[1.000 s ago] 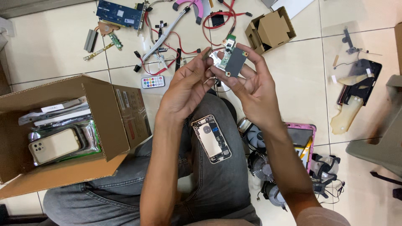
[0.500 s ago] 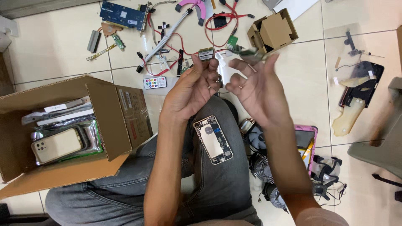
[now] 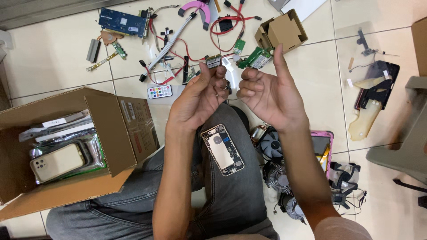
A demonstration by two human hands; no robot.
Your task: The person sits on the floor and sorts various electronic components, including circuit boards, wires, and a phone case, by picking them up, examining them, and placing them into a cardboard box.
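A small dark part (image 3: 214, 61) is pinched at the fingertips of the left hand (image 3: 200, 95), held above the lap just left of the right hand (image 3: 267, 95), which is half open, empty, and nearest.

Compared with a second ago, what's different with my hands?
The hands have pulled apart: left hand now pinches a small dark part alone, right hand has opened with a green board at its fingertips. The phone shell on the lap and the box stayed put.

Blue circuit board (image 3: 122, 21), small remote (image 3: 159, 92) and cooler fans (image 3: 279, 177) lie scattered.
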